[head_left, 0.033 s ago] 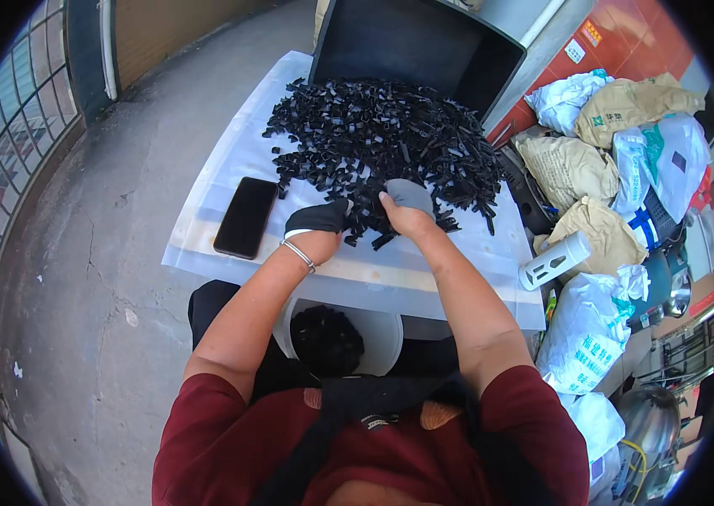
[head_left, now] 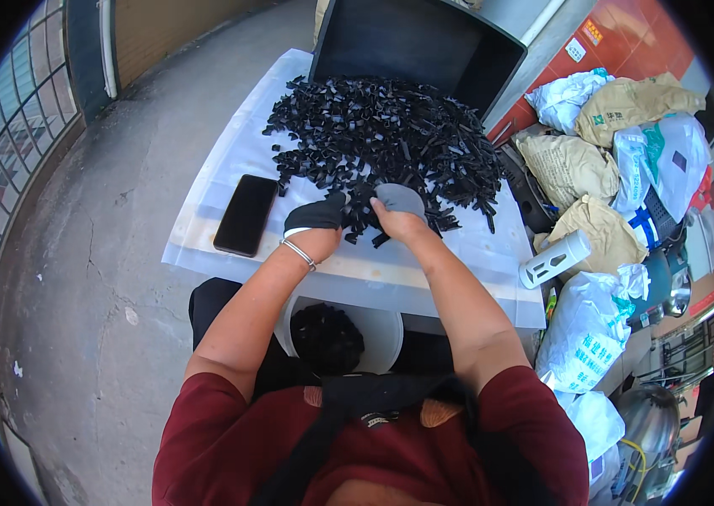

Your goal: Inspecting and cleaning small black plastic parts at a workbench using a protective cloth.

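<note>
A heap of small black strip-like pieces point(head_left: 382, 126) covers the far part of the table. At its near edge my left hand point(head_left: 319, 223), in a black glove with a white cuff, has its fingers curled together; what they pinch cannot be made out. Close beside it is my right hand point(head_left: 399, 211), its fingers under a grey covering and the thumb bare. The right thumb presses against the fingers, facing the left fingertips across a narrow gap with dark pieces around it. Anything in this grip is too small or hidden to name.
A black phone point(head_left: 246, 215) lies left of my hands on the white sheet point(head_left: 391, 274) covering the table. Behind the heap stands a tilted black bin point(head_left: 416, 46). Below the near edge, a white bucket point(head_left: 386, 341) holds black pieces. Stuffed sacks point(head_left: 585, 337) crowd the right side.
My right hand has shifted slightly left, closer to my left hand. The left hand stays nearly where it was.
</note>
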{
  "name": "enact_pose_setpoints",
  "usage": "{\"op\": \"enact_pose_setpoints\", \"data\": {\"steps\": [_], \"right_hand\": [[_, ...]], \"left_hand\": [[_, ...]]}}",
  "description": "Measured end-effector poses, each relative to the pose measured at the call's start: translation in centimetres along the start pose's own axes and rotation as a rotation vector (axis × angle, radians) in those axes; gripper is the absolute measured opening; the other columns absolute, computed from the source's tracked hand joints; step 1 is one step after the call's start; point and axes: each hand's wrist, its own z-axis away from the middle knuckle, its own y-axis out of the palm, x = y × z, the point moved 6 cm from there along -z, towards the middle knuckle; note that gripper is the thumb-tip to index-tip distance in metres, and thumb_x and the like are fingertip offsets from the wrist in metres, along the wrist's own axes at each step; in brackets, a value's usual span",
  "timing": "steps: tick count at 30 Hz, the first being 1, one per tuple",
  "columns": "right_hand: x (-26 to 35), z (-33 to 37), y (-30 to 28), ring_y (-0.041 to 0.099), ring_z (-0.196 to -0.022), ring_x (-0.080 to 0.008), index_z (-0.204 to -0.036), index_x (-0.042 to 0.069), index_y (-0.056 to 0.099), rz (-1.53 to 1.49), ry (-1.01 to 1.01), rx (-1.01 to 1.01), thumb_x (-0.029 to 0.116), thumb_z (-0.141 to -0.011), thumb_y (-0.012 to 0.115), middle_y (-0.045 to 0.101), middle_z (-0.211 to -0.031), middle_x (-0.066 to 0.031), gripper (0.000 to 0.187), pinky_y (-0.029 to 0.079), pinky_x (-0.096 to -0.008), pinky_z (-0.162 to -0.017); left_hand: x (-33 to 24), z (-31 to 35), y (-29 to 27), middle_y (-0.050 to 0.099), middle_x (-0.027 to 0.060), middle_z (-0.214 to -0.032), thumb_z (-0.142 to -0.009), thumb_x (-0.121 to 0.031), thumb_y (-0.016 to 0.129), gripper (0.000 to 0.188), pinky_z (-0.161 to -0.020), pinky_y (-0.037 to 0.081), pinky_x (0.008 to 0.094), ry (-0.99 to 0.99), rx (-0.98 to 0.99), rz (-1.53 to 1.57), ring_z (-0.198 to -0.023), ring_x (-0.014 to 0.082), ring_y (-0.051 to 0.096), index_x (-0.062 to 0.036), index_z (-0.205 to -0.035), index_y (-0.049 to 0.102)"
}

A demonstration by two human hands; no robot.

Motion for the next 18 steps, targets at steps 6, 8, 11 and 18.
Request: {"op": "enact_pose_setpoints", "data": {"steps": [6, 8, 11, 18], "right_hand": [[5.9, -1.1, 1.5, 0.059, -0.081, -0.0319, -0.081, 0.01, 0.061, -0.022, -0.065, 0.07, 0.028, -0.082, 0.048, 0.062, -0.084, -0.0119, 0.023, 0.046, -0.0437, -0.071], [5.2, -1.3, 1.7, 0.058, -0.085, -0.0315, -0.084, 0.011, 0.061, -0.054, -0.081, 0.084, 0.029, -0.083, 0.046, 0.062, -0.088, -0.0123, 0.023, 0.045, -0.0436, -0.073], [0.0, 0.4, 1.5, 0.055, -0.094, -0.0319, -0.097, 0.007, 0.06, -0.135, -0.025, 0.042, 0.032, -0.084, 0.044, 0.06, -0.101, -0.0135, 0.032, 0.041, -0.0405, -0.083], [-9.1, 2.8, -2.2, 0.058, -0.08, -0.0256, -0.103, 0.002, 0.058, -0.617, 0.086, -0.237, 0.022, -0.083, 0.054, 0.061, -0.086, -0.0133, 0.028, 0.044, -0.0304, -0.076]], "left_hand": [[2.6, 2.4, -0.4, 0.062, 0.0123, -0.087, -0.075, -0.016, 0.055, 0.03, -0.068, 0.048, 0.0383, -0.141, -0.285, 0.156, -0.076, 0.0308, 0.06, -0.0084, -0.104, 0.054], [2.3, 2.6, 0.0, 0.062, 0.0122, -0.083, -0.075, -0.017, 0.058, 0.023, -0.066, 0.047, 0.0388, -0.144, -0.324, 0.1, -0.073, 0.0321, 0.059, -0.0113, -0.097, 0.057], [1.5, 2.3, 0.2, 0.062, 0.0121, -0.082, -0.076, -0.016, 0.058, 0.018, -0.065, 0.048, 0.0386, -0.109, -0.309, 0.007, -0.072, 0.0313, 0.06, -0.0114, -0.093, 0.059], [0.3, 1.1, 0.2, 0.062, 0.0124, -0.087, -0.079, -0.014, 0.055, 0.017, -0.07, 0.048, 0.0337, -0.123, -0.446, 0.205, -0.079, 0.0283, 0.06, -0.0071, -0.094, 0.06]]}}
